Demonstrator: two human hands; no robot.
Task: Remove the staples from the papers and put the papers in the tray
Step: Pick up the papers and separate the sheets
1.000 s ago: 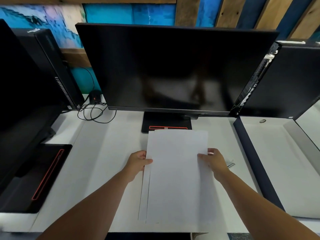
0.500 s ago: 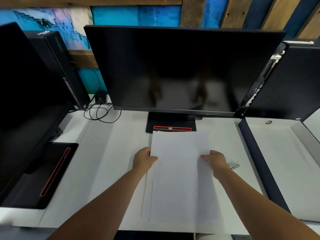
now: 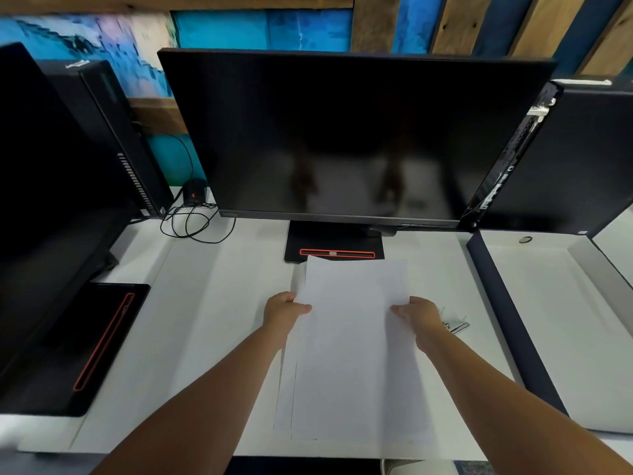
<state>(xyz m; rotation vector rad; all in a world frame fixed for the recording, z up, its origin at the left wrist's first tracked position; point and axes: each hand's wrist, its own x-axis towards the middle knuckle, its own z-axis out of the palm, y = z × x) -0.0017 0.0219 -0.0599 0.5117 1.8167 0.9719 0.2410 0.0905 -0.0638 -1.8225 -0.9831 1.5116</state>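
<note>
Papers (image 3: 352,337) shifted toward monitor (image 3: 342,132); lower sheet (image 3: 298,276) now peeks top-left. Left hand (image 3: 282,310), right hand (image 3: 419,315) each pinch side edge. Sheets seem loose, probably unstapled; ready to put away.

The papers (image 3: 352,354) lie on the tabletop (image 3: 212,320) before the monitor (image 3: 342,138), left hand (image 3: 282,311) at their left edge, right hand (image 3: 419,315) at their right. A metal tool (image 3: 458,326) lies just right of the right hand, the tray (image 3: 565,320) farther right.
</note>
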